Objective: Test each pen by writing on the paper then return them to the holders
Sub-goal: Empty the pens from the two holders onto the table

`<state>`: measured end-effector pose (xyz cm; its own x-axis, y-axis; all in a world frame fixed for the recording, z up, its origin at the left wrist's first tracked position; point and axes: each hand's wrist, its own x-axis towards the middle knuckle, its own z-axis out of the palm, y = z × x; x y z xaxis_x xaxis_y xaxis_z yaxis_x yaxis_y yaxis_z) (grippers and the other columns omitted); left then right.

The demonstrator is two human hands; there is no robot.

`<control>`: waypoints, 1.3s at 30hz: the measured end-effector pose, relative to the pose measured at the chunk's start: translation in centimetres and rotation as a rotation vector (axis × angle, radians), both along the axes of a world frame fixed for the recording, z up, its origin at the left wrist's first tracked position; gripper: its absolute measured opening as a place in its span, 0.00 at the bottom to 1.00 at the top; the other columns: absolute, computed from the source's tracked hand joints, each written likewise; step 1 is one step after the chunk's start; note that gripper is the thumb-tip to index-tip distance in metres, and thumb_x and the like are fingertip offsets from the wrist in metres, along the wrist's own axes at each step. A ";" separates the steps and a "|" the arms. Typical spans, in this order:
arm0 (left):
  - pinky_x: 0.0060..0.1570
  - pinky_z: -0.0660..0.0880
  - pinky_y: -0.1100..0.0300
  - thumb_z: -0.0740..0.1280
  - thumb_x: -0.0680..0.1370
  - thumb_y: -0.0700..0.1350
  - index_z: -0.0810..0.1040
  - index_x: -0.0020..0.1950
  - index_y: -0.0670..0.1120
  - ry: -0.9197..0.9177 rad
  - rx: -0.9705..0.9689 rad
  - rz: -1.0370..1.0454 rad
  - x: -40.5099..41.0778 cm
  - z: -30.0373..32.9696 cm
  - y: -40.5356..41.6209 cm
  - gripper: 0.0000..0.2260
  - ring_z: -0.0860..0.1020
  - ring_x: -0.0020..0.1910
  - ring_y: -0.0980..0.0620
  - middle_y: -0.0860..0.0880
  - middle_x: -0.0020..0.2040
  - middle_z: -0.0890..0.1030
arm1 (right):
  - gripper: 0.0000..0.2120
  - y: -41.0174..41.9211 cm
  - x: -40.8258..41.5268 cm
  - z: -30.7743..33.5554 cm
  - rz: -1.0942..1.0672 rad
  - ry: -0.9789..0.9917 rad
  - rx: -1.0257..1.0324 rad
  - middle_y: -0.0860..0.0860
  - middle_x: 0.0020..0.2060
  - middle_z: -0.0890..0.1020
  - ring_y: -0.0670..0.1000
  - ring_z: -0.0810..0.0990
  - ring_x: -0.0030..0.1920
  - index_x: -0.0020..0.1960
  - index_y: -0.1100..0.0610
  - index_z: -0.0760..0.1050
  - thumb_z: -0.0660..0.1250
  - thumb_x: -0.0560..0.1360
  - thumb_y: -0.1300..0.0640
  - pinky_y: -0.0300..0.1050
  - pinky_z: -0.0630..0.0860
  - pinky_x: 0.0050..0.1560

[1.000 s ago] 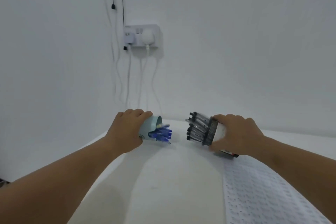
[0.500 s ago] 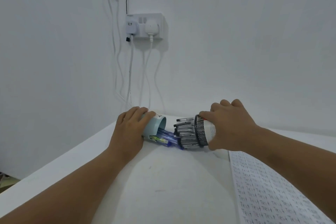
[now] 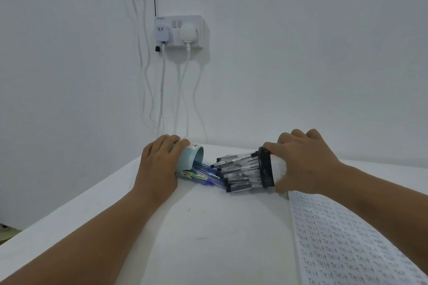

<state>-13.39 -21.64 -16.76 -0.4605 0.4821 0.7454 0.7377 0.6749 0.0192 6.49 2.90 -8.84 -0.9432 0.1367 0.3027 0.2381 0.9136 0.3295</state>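
Taking the wall socket (image 3: pixel 180 31) as our landmark, we see a white table (image 3: pixel 208 238) spreading out below it, with white cables (image 3: pixel 162 90) hanging from the socket's two plugs down behind the table's far edge.

Below the socket and slightly to its left, our left hand (image 3: pixel 157 166) is wrapped around a pale blue cup holder (image 3: pixel 191 157). The fingers curl over its upper side and grip it firmly. The cup is tipped on its side, its open mouth facing right. Blue pens (image 3: pixel 208 174) spill from that mouth onto the table, their ends pointing right and toward us.

Below and to the right of the socket, a bundle of clear-barrelled black pens (image 3: pixel 238 172) fans out leftward, and their black-capped ends meet and overlap the blue pens. They come out of a black mesh holder (image 3: pixel 266 170), also lying on its side with its mouth facing left. A white label (image 3: pixel 279 168) with small print covers part of it; we cannot read it. Our right hand (image 3: pixel 305 162) clamps this holder from above, fingers curled over the top and thumb low near the table.

Further right and nearer to us than the socket, a sheet of paper (image 3: pixel 342 238) lies flat on the table, filled with rows of the handwritten word "Test". Its far corner sits just beside the right hand's thumb.
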 end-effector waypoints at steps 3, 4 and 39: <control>0.61 0.68 0.50 0.70 0.59 0.31 0.76 0.64 0.50 -0.016 -0.004 0.007 0.3 0.1 0.0 0.34 0.74 0.64 0.45 0.51 0.61 0.77 | 0.43 0.3 0.6 -0.4 -0.005 -0.006 -0.016 0.42 0.51 0.73 0.48 0.69 0.54 0.71 0.39 0.64 0.71 0.59 0.31 0.47 0.63 0.56; 0.60 0.68 0.50 0.71 0.59 0.32 0.76 0.64 0.50 -0.027 -0.001 0.011 0.4 0.2 0.0 0.34 0.74 0.63 0.45 0.52 0.61 0.77 | 0.43 0.3 0.7 -0.5 -0.006 -0.004 -0.026 0.42 0.51 0.73 0.48 0.69 0.54 0.71 0.39 0.64 0.71 0.59 0.30 0.47 0.63 0.57; 0.61 0.70 0.46 0.71 0.57 0.34 0.77 0.65 0.49 -0.080 0.028 -0.035 0.2 -0.2 -0.9 0.36 0.76 0.63 0.44 0.51 0.61 0.79 | 0.43 5.1 7.3 0.9 -0.250 0.007 -0.241 0.41 0.56 0.77 0.47 0.74 0.57 0.71 0.39 0.66 0.74 0.60 0.28 0.48 0.69 0.61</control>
